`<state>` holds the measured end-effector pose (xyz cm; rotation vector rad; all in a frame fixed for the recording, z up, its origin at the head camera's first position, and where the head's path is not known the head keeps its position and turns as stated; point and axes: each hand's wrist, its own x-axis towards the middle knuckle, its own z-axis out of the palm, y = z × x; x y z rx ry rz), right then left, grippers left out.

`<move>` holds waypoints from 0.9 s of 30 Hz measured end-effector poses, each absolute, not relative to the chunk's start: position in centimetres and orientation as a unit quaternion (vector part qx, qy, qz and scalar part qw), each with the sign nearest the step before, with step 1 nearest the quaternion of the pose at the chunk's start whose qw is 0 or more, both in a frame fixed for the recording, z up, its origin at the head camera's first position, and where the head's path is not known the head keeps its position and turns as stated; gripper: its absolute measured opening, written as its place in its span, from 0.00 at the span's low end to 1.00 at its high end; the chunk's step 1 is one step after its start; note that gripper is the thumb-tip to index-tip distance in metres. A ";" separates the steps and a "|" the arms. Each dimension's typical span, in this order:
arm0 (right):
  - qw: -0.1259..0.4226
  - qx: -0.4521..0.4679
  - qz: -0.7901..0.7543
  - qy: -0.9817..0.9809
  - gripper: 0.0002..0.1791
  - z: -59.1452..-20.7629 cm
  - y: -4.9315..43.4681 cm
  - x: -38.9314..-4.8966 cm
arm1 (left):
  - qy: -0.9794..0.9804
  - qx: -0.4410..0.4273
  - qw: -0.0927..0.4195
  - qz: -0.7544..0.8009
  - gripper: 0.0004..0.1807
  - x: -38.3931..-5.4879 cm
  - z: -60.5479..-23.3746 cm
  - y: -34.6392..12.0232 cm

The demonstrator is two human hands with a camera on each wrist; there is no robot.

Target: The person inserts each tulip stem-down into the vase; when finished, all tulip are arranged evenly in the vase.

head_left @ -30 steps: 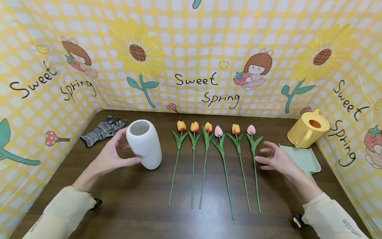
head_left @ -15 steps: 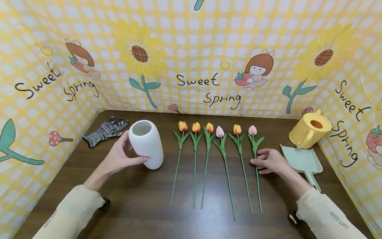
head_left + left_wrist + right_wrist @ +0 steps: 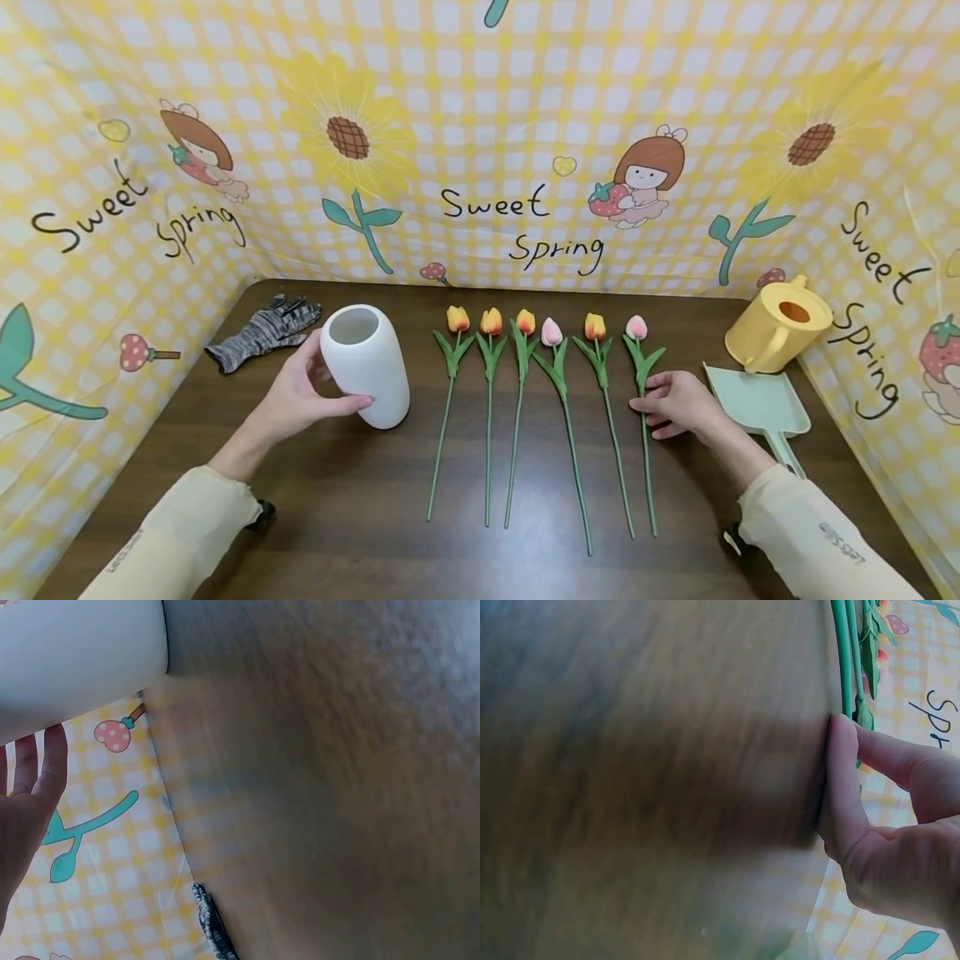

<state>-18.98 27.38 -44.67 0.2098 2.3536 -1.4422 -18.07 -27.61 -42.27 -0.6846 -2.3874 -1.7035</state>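
A white vase (image 3: 378, 367) stands upright on the left half of the table in the head view. My left hand (image 3: 288, 396) grips it from the left side, thumb across the front and fingers behind. The left wrist view shows fingertips of the left hand (image 3: 37, 780) against the vase wall (image 3: 75, 660). At the right end of a row of artificial tulips lies a pink tulip (image 3: 642, 358). My right hand (image 3: 682, 408) pinches its stem just below the leaves. Green stems (image 3: 842, 660) run past the right hand (image 3: 900, 847) in the right wrist view.
Left of the pinched flower lie several orange-yellow tulips (image 3: 491, 333) and another pink tulip (image 3: 552, 342). A grey knitted glove (image 3: 262, 333) lies behind the left hand. Back right are a yellow watering can (image 3: 776, 329) and a pale green dustpan (image 3: 761, 404). Patterned cloth (image 3: 480, 125) walls surround the table.
My right hand has moved left from beside the rightmost pink tulip and now pinches its stem. My left thumb has come further across the vase front.
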 end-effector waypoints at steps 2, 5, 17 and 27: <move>0.187 0.076 -0.514 0.834 0.34 -44.9 27.4 -18.8 | -0.791 -0.227 0.063 -0.565 0.52 -17.9 -42.2 -27.6; 0.197 0.079 -0.515 0.830 0.33 -45.2 27.2 -18.6 | -0.793 -0.230 0.061 -0.562 0.53 -17.6 -42.1 -27.8; 0.206 0.099 -0.526 0.819 0.29 -44.4 28.0 -19.6 | -0.791 -0.236 0.056 -0.562 0.55 -18.6 -42.1 -27.6; 0.248 0.078 -0.535 0.804 0.30 -44.0 29.1 -20.1 | -0.791 -0.236 0.054 -0.562 0.55 -18.5 -42.2 -27.6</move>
